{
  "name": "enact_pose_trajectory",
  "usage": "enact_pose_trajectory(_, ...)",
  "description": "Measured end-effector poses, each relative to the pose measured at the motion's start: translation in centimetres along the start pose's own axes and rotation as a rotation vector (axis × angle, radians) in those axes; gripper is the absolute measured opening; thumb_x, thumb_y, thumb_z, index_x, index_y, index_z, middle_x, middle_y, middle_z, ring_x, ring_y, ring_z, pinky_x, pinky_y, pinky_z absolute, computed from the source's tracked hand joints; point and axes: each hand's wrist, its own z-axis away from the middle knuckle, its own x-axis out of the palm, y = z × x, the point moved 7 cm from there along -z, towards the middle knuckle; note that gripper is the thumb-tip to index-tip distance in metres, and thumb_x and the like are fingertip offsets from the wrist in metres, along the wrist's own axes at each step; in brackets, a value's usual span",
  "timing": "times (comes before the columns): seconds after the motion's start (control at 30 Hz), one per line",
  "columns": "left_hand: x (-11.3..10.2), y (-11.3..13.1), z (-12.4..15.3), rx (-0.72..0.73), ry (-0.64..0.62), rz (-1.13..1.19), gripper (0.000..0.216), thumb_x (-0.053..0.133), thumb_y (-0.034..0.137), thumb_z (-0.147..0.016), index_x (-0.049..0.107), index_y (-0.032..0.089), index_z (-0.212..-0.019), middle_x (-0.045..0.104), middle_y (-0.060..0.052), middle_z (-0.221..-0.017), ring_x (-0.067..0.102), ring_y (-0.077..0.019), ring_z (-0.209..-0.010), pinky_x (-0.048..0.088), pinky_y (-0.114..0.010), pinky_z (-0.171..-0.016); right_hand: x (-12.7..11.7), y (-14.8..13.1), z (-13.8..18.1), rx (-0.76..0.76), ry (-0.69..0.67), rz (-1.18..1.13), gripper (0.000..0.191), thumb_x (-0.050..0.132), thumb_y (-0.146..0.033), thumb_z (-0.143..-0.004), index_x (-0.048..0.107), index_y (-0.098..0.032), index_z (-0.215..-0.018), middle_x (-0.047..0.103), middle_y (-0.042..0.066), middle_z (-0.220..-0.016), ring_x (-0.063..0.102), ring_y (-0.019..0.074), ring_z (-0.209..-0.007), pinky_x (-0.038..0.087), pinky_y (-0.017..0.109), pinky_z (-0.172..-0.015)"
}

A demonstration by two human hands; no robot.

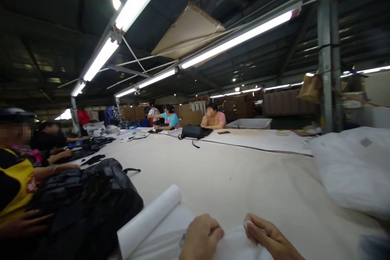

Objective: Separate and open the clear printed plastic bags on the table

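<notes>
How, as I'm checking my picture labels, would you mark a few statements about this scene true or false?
1. The white roll lies to the left of both the left hand and the right hand. True.
2. A black bag lies to the left of the white roll. True.
3. The right hand is touching the black bag. False: it is at the white sheet.
4. The place is unlit. False: tube lights shine overhead.
5. A bulky white bundle shows on the right. True.
</notes>
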Motion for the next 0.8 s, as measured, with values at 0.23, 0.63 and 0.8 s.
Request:
enact_pose_trajectory(0.23, -0.6, 0.7, 0.5, -0.01, -0.066, -0.151, 0.013, 0.057, 0.024, -0.071, 0.069, 0.019, -0.072, 0.066, -0.005, -0.083, 0.057, -0.0222, -0.081, 0.038, -0.03, -0.071, -5.0, -2.4, 0.9, -0.031, 0.168, -0.007, 0.056, 0.05, -0.072, -0.073, 0.044, -0.018, -0.059, 0.033, -0.002, -0.061, 0.03, 0.0123, -0.059, 0.029, 0.026, -0.057)
enact_pose_trajectory(0.63, 0.0, 2.8, 0.4, 0.258, -0.126, 0.069, 0.009, 0.058, 0.014, -0.066, 0.065, 0.019, -0.066, 0.066, -0.004, -0.089, 0.052, -0.019, -0.091, 0.037, -0.027, -0.083, -4.8, -3.8, 1.6, -0.045, 0.113, -0.089, 0.053, 0.053, -0.068, -0.075, 0.045, -0.018, -0.062, 0.034, -0.003, -0.06, 0.027, 0.0104, -0.056, 0.023, 0.025, -0.054)
enact_pose_trajectory(0.8, -0.8, -1.4, -0.3, -0.003, -0.085, -0.24, 0.014, 0.058, 0.028, -0.07, 0.063, 0.018, -0.062, 0.063, -0.006, -0.082, 0.053, -0.0218, -0.086, 0.037, -0.029, -0.073, -6.1, -3.9, 1.7, -0.06, 0.156, -0.079, 0.054, 0.056, -0.068, -0.073, 0.045, -0.017, -0.06, 0.035, -0.003, -0.06, 0.029, 0.0104, -0.057, 0.024, 0.025, -0.056)
